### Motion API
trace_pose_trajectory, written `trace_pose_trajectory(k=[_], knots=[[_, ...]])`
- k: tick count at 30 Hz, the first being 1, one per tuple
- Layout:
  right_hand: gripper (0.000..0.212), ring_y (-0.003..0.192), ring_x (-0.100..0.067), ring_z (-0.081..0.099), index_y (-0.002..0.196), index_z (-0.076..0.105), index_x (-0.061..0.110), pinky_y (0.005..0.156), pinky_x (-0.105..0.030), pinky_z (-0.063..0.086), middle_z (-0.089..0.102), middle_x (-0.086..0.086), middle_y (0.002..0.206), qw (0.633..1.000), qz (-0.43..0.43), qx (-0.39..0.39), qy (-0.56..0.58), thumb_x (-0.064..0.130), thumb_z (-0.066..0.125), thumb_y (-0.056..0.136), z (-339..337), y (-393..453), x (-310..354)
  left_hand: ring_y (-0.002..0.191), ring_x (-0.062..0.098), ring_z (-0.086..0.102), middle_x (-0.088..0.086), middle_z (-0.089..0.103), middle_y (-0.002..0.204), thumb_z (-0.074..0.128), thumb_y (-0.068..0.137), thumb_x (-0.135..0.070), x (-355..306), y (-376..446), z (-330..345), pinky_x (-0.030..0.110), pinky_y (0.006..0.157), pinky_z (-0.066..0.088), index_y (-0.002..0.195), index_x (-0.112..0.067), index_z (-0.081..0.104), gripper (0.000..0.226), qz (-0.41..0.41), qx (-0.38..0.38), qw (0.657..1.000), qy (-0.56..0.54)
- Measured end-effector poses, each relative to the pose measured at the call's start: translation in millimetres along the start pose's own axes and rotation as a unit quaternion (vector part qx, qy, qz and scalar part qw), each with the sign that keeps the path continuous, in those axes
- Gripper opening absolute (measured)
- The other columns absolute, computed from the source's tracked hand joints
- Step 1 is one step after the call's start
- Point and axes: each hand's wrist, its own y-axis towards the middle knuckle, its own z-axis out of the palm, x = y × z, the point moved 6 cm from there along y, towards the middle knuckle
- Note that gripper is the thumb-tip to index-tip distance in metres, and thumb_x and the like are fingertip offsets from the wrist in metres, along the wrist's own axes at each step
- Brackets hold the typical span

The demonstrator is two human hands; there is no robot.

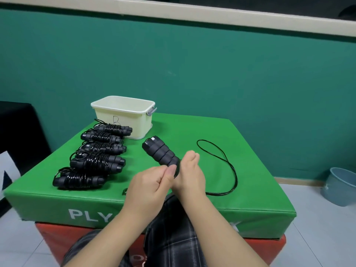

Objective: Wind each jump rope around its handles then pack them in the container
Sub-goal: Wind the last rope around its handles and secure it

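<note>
Five wound jump ropes [96, 157] are laid in a row on the green counter [250, 189], before a cream container [123, 112]. The black handles [160, 152] are gripped by the left hand [148, 187], thumb pressed on; the right hand [189, 174] pinches the loose cord [227, 162] beside them.

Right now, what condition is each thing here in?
Wound jump ropes: five bundles, coiled round their handles, on the green box.
Held handles: gripped together, cord barely wound.
Loose cord: trailing across the box.
Container: open, upright, looks empty.
Left hand: gripping the handles.
Right hand: gripping the handles.
</note>
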Motion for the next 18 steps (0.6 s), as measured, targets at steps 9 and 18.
trace_pose_trajectory(k=[9, 18], knots=[[0.036, 0.077, -0.024, 0.053, 0.092, 0.037, 0.019, 0.064, -0.03, 0.038, 0.054, 0.001, 0.09, 0.978, 0.11, 0.064, 0.164, 0.023, 0.07, 0.079, 8.2, -7.8, -10.7, 0.047, 0.006, 0.034, -0.01, 0.037, 0.049, 0.035, 0.083, -0.064, 70.5, -45.8, 15.4, 0.027, 0.049, 0.026, 0.061, -0.035, 0.041, 0.036, -0.12, 0.074, 0.988, -0.061], [0.042, 0.07, -0.017, 0.057, 0.097, 0.052, 0.013, 0.066, -0.033, 0.048, 0.065, -0.003, 0.086, 0.916, 0.107, 0.173, 0.346, 0.021, 0.075, 0.063, 35.6, -31.5, 0.2, 0.048, 0.005, 0.035, -0.012, 0.044, 0.051, 0.043, 0.075, -0.072, 109.8, -40.2, 21.1, 0.029, 0.052, 0.027, 0.086, -0.035, 0.054, 0.04, -0.188, 0.11, 0.97, -0.11]])
